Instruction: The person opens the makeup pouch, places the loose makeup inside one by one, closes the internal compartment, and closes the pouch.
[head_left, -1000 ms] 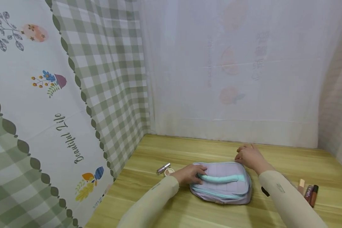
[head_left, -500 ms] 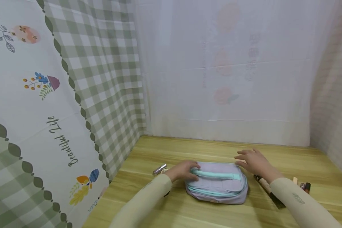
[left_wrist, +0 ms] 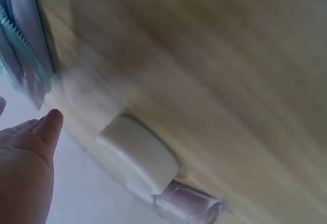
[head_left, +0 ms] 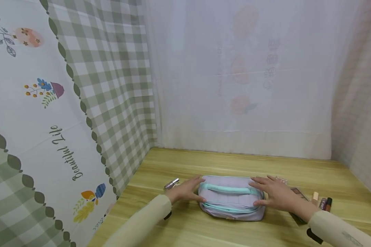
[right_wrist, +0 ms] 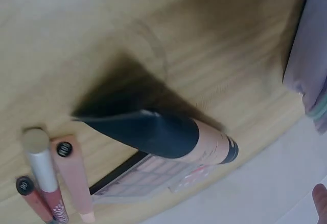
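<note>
A lilac zipped pouch with a mint carry handle and mint zip lies on the wooden table in the head view. Beside its left end my left hand reaches in, fingers spread and fingertips right at the edge. At the opposite end is my right hand, its fingers extended over the pouch's right side. Neither hand is curled round anything. The left wrist view catches a corner of the pouch and part of the left hand. Only a fingertip of the right hand shows in the right wrist view.
Left of the pouch are a round cream-coloured case and a clear lip gloss tube. On the right lie a dark-and-beige squeeze tube, a makeup palette and several lip tubes. Checked cloth hangs at left.
My left hand has drawn back from the pouch's handle to its left end. The right hand has come down from beyond the far right corner to the right side. The head view has shifted slightly.
</note>
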A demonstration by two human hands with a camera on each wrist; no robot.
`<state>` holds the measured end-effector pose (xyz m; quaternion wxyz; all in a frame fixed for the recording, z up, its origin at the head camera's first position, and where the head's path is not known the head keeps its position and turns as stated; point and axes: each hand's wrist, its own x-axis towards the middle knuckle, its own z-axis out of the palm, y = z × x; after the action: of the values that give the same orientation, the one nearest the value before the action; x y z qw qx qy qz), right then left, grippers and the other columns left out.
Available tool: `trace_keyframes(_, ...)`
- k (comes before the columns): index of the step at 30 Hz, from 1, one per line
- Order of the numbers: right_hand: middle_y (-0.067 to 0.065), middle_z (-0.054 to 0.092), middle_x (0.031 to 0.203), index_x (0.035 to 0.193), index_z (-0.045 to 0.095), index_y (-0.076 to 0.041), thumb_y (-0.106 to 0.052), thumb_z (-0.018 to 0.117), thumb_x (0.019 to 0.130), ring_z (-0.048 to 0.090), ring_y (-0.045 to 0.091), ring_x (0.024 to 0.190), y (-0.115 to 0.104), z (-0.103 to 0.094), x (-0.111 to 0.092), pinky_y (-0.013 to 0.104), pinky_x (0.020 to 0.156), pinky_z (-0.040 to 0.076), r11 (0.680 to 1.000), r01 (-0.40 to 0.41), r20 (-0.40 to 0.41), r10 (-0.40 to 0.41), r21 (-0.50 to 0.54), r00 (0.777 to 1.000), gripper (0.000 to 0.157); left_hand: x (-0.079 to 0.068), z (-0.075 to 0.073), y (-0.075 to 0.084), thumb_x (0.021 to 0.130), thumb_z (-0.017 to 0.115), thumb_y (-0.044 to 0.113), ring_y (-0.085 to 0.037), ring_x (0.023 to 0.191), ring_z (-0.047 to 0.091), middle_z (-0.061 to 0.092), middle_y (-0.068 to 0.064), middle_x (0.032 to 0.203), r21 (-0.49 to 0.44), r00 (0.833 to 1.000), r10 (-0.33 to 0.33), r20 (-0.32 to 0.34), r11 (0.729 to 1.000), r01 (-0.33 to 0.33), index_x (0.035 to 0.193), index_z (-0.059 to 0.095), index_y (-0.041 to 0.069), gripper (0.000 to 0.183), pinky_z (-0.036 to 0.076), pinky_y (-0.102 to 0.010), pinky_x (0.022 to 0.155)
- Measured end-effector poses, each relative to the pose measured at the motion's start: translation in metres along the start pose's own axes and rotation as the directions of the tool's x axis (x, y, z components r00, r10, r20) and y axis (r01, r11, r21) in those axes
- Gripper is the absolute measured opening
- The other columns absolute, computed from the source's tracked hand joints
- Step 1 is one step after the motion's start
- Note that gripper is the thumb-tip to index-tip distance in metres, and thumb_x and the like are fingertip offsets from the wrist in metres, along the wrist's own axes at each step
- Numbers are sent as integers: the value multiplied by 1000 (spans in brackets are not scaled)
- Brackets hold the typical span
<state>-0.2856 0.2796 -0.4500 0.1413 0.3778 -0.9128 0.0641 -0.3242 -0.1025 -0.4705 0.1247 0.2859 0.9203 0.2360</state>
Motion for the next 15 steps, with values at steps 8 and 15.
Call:
trace_keyframes(8,21,55,137,136,59,-4,-67,67,78,54,41,121,-6,4,-4,70,97,34,998,1,80,-6,56,997,86,-8,11,-3,84,80,39,-29,142,35,35,-13,156,-81,999,45,-12,996,-46,155,30,7,93,30,-40,115)
trace_keyframes(15,19,59,134,133,61,-2,-58,66,87,57,42,118,-6,-1,-5,65,98,39,992,-42,100,30,121,995,74,-8,11,-2,85,77,45,-24,139,40,41,-8,154,-145,999,14,-51,989,-22,156,31,10,90,35,-40,112)
